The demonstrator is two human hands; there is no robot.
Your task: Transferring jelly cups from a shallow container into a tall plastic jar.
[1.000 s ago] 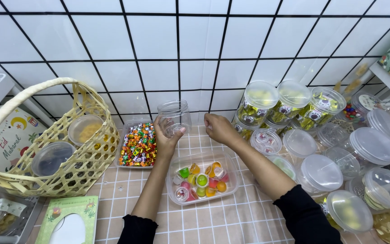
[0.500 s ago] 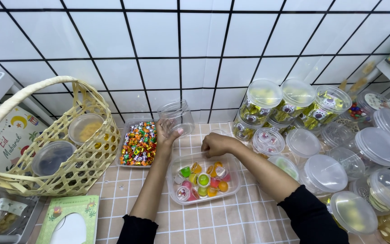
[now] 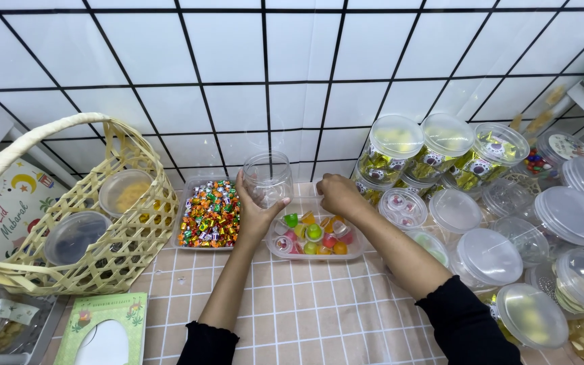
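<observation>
Left hand [image 3: 257, 211] wraps its fingers around an empty clear jar [image 3: 268, 178], held upright just above the surface [image 3: 319, 304]. Right hand [image 3: 338, 195], fingers curled together, presses on the far rim of the tub of jelly cups [image 3: 313, 236], at three o'clock from the jar. At nine o'clock sits a tray of wrapped candies [image 3: 209, 214], then a woven basket [image 3: 76, 203].

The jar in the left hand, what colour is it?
Clear, see-through plastic jar, empty; best seen in the head view.
</observation>
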